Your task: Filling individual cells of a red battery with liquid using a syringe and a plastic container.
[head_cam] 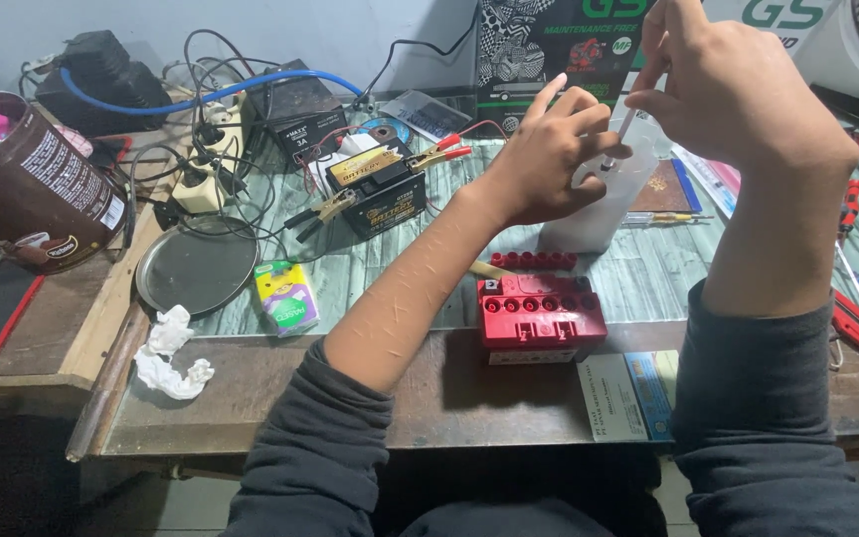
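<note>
A red battery (539, 316) is set near the worktop (449, 398) front edge. At nine o'clock of it lie a green packet (288, 295), a round metal tray (196, 267) and crumpled tissue (171, 356); at five o'clock, a leaflet (630, 396).

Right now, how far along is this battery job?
Looks done: the red battery sits with its row of filler holes open, the red cap strip lying behind it. In hand: the left hand steadies a translucent plastic bottle while the right hand works a thin white tube at its top. Seemingly left: filling and capping.
</note>
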